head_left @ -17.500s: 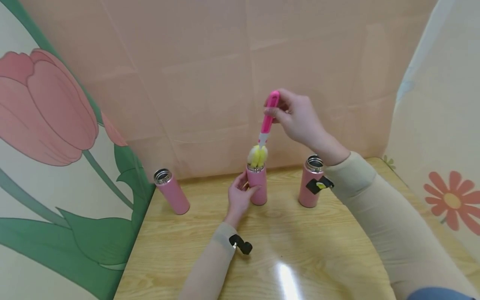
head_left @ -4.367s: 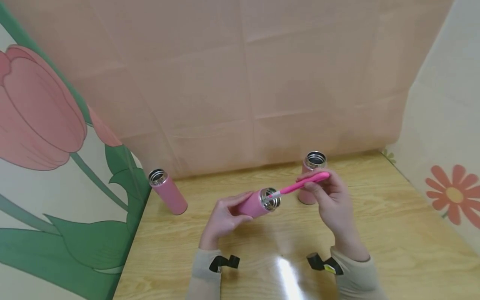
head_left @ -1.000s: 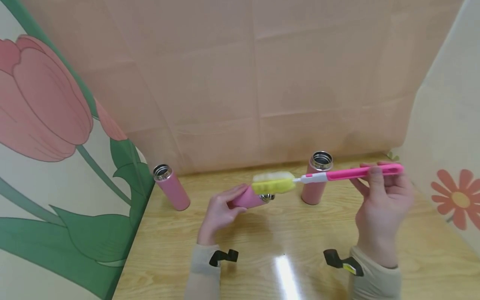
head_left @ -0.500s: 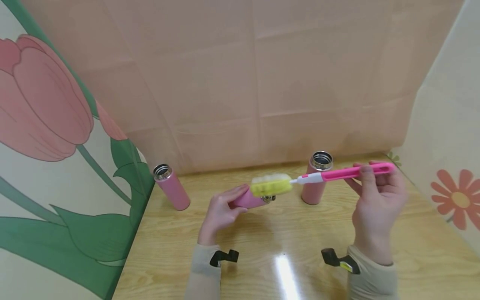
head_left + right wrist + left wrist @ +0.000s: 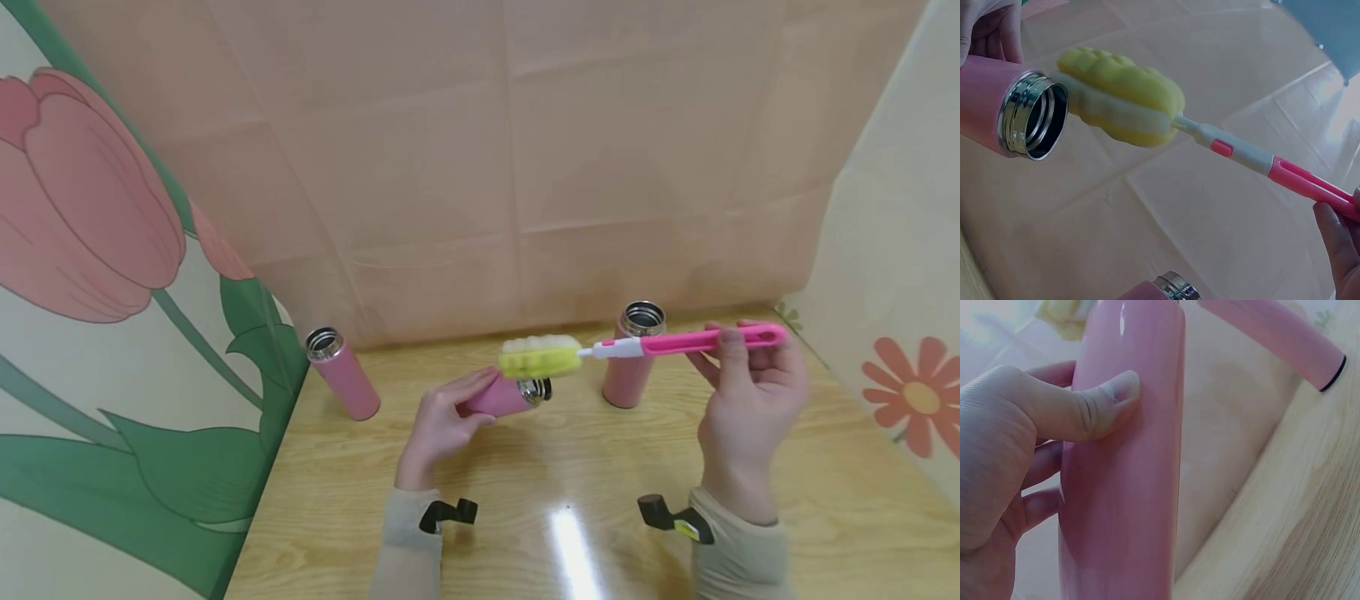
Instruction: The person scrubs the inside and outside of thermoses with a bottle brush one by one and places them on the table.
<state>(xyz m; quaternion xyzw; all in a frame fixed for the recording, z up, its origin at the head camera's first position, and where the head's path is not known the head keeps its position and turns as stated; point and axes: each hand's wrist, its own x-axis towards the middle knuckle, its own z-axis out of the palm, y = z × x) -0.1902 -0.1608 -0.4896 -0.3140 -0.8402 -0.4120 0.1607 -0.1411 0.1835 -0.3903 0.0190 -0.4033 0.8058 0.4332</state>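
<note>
My left hand (image 5: 442, 423) grips a pink bottle (image 5: 497, 398) tilted nearly on its side, its steel mouth facing right. In the left wrist view the thumb lies across the bottle's pink wall (image 5: 1129, 487). Between thumb and fingers, my right hand (image 5: 753, 400) holds the pink handle of a bottle brush (image 5: 682, 342). Its yellow and white sponge head (image 5: 1122, 100) is outside the bottle, just above and behind the mouth (image 5: 1035, 119) in the right wrist view. Whether sponge and bottle touch, I cannot tell.
One uncapped pink bottle (image 5: 343, 375) stands at the table's left. Another uncapped pink bottle (image 5: 628, 375) stands behind the brush handle. The wooden table (image 5: 337, 517) meets a peach cloth backdrop (image 5: 420, 208), with a flower-printed panel (image 5: 907, 250) on the right.
Earlier the brush was in the upright bottle, then in the tilted one; it came out before the last second. Since then the right hand has shifted slightly left and the sponge has risen a little.
</note>
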